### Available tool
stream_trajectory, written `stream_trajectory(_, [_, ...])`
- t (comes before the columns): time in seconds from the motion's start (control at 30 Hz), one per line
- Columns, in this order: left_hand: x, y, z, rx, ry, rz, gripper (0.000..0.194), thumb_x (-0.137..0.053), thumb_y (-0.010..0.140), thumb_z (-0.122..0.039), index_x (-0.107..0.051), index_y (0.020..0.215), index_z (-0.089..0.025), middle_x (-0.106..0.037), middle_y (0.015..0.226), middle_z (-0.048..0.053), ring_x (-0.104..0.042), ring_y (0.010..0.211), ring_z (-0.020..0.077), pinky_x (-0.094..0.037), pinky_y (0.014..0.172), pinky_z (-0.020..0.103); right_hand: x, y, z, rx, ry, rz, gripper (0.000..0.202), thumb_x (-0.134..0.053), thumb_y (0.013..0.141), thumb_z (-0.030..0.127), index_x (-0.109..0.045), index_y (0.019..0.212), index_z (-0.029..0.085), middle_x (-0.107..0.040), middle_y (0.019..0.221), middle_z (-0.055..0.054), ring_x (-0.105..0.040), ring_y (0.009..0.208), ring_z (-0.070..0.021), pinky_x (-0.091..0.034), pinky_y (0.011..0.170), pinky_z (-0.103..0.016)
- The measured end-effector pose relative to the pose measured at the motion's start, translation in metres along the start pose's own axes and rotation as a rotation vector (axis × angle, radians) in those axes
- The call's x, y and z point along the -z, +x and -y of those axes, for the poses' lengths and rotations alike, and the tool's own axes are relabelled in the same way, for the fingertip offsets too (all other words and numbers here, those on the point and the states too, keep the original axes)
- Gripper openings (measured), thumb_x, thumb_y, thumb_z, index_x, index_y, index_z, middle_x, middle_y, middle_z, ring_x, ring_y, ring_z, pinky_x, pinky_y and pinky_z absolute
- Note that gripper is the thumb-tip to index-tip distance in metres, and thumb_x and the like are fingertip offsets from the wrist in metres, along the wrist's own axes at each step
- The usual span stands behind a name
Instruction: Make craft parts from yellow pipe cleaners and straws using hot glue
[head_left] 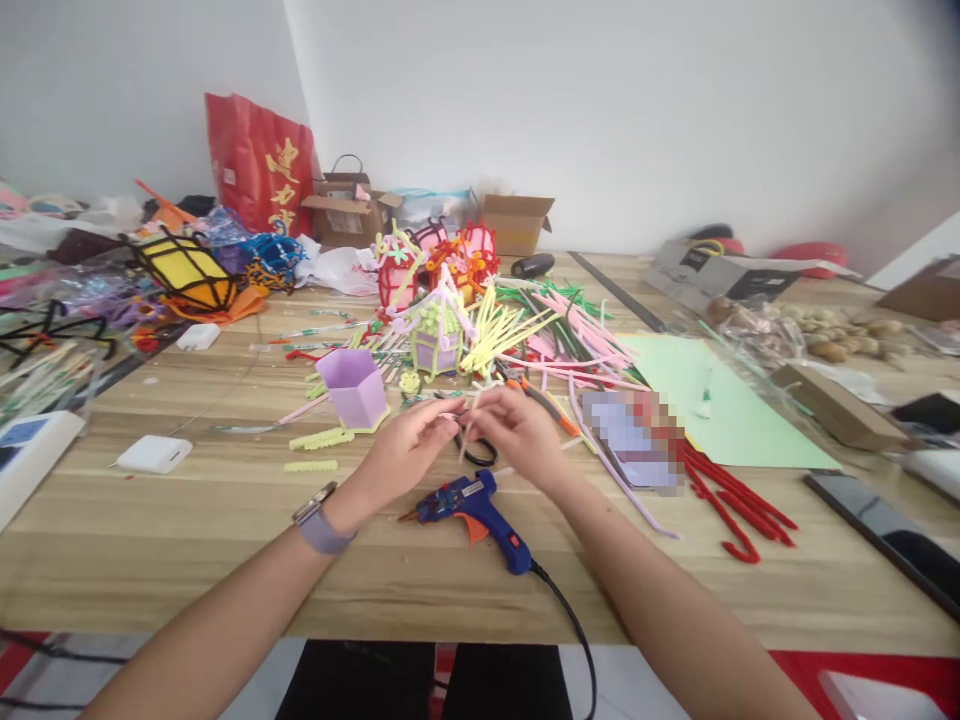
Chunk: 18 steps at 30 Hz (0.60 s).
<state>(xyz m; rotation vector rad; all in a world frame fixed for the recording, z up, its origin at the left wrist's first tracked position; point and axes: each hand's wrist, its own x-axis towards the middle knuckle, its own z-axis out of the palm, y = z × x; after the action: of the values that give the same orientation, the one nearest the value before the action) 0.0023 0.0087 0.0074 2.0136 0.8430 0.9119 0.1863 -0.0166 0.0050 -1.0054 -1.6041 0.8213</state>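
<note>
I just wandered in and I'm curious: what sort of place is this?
Probably a craft workspace: a blue glue gun lies on the wooden table, which also holds a bundle of yellow fuzzy stems and a black-framed yellow lantern-like piece.

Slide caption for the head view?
Left hand and right hand close together beyond a blue pistol-shaped plastic glue gun.

left hand (409, 437) and right hand (519, 425) nearly meet — blue glue gun (491, 513) nearer, purple cup (355, 393) leftward, yellow pipe cleaners (501, 332) beyond.
</note>
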Motion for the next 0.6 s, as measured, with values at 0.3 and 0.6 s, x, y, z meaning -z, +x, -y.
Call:
stream_trajectory(0.3, [0.007, 0.000, -0.008, 0.203, -0.487, -0.176, 0.023, -0.060, 0.084, -0.033, -0.067, 0.099, -0.016, -0.067, 0.088, 0.003, -0.050, 0.061, 0.0086, -0.041, 0.057, 0.021, 0.008, 0.003, 0.008, 0.121, -0.469, -0.151, 0.015, -0.061, 0.083, 0.031, -0.074, 0.084, 0.023, -0.071, 0.080, -0.004, -0.064, 0.076, -0.0177, -0.049, 0.070, -0.030])
stream_trajectory(0.6, [0.024, 0.011, 0.013, 0.194, -0.508, -0.483, 0.026, -0.057, 0.084, -0.033, -0.059, 0.103, -0.016, -0.055, 0.065, -0.003, -0.035, 0.047, 0.0066, -0.027, 0.045, 0.020, 0.082, 0.016, -0.029, -0.140, -0.807, -0.323, 0.026, -0.051, 0.083, 0.024, -0.073, 0.091, 0.014, -0.073, 0.079, -0.010, -0.064, 0.068, -0.0225, -0.047, 0.064, -0.034])
